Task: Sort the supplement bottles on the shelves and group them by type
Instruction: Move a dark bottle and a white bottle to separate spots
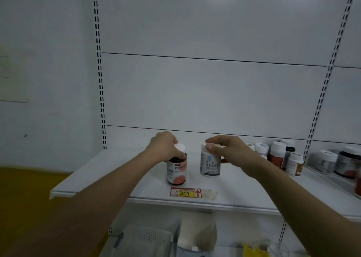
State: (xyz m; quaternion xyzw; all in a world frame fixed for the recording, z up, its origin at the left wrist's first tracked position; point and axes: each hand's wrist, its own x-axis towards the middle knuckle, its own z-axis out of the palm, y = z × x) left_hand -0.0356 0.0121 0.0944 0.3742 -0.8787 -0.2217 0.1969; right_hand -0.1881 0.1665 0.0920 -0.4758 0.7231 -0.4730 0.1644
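A dark bottle with a white cap and a pink-and-white label stands on the white shelf. My left hand grips it from above around the cap. To its right stands a white bottle with dark lettering; my right hand holds it by the cap and upper side. The two bottles stand a little apart near the shelf's front. A cluster of several more supplement bottles, white and dark with white caps, stands at the right of the same shelf.
A red and yellow price tag is stuck on the shelf in front of the bottles. More bottles stand on the neighbouring shelf at far right. Below lie a clear plastic bin and packets. Slotted uprights frame the bay.
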